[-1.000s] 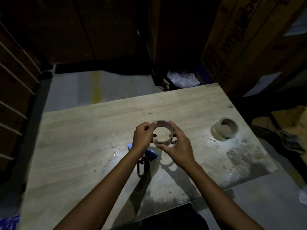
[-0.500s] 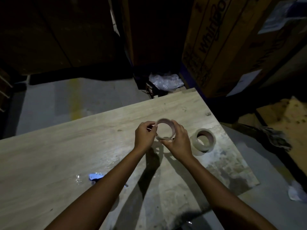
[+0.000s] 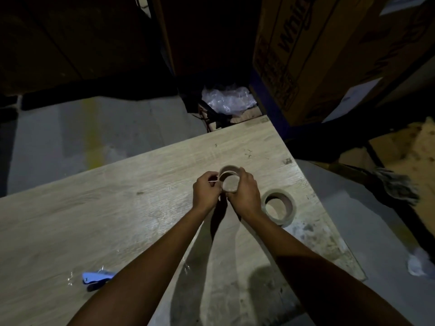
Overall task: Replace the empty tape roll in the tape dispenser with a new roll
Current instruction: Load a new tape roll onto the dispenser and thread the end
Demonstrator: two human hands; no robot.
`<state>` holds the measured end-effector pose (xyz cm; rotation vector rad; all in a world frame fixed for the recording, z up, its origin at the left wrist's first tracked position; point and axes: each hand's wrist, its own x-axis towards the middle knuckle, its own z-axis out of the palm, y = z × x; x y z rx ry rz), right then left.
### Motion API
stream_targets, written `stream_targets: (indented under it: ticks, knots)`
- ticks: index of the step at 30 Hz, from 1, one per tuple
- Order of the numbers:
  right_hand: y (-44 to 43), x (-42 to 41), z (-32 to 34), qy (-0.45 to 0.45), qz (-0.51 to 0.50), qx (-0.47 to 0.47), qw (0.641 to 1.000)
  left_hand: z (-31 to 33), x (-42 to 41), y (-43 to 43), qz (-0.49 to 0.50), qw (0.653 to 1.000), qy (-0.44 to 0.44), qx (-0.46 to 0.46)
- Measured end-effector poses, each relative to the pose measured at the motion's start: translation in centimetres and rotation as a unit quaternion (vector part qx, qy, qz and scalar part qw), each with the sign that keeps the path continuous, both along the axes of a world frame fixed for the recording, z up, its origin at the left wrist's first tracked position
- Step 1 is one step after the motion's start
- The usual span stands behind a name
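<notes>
While a tape roll (image 3: 279,206) lies nearby, both hands (image 3: 244,192) grip a cardboard core (image 3: 229,178).

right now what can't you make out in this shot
- Head view, tape dispenser: only a blue part shows; the left forearm covers the rest.
- Cardboard core held by the left hand and right hand: their fingers hide its near wall, so leftover tape cannot be judged.
- New tape roll: dim light hides its loose end.
- Cardboard box: its lettering is cut off by the top edge.
</notes>
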<state>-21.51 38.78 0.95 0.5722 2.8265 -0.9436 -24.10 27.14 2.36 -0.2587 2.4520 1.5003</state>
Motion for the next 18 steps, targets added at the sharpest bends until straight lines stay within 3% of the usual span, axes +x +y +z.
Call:
stream_targets:
  ticks: [8, 18]
  knots:
    - [-0.5, -0.3, -0.6, -0.010, -0.006, -0.006, 1.000, -0.9, -0.4, -0.5, -0.009, 1.000, 0.002, 0.002]
    - [-3.3, 5.6, 1.5, 0.050, -0.030, -0.015, 0.998, 0.1, 3.9, -5.2, 0.006, 1.000, -0.005, 0.029]
